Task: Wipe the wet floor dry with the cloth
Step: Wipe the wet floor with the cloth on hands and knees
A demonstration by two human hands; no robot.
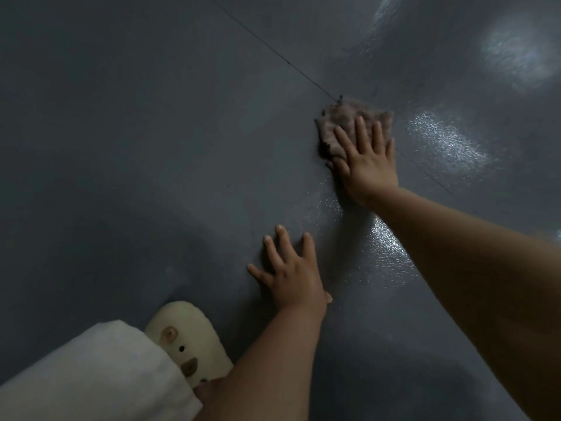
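Right hand [365, 161]: my arm reaches far forward, palm down flat on the cloth [343, 129], fingers straight and spread, pressing it to the floor [151, 147]
Left hand [291, 275]: nearer to me, palm down on bare floor, fingers straight and splayed, holding nothing
Cloth: small, brownish and fluffy, bunched under my right fingers, lying on a thin dark seam in the floor
Floor: dark grey, with shiny wet patches between my hands and to the right of the cloth
Slipper [188, 338]: cream, at bottom left beside my left forearm, partly under a white trouser leg [91, 375]

Dim, soft focus, glare on floor [449, 141]
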